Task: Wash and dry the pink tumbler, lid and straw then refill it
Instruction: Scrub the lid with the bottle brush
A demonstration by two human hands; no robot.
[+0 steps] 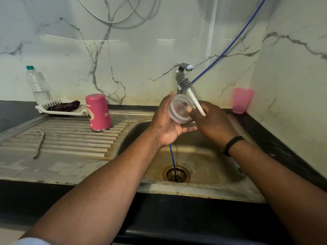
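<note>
The pink tumbler [99, 112] stands upside down on the ribbed drainboard left of the basin. A metal straw [39, 145] lies further left on the drainboard. Over the sink, my left hand [167, 124] holds the clear round lid [180, 108] by its edge, thumb at the top rim. My right hand [212, 122] grips the white handle of a bottle brush [192, 96], whose grey bristled head points up toward the tap. One right finger touches the inside of the lid.
The steel sink [203, 156] has a drain with a blue hose [172, 156] running into it. A tap [184, 68] sits on the marble wall. A pink cup [241, 100] stands at the right; a water bottle [38, 84] and a white tray [58, 110] with a dark cloth stand at the left.
</note>
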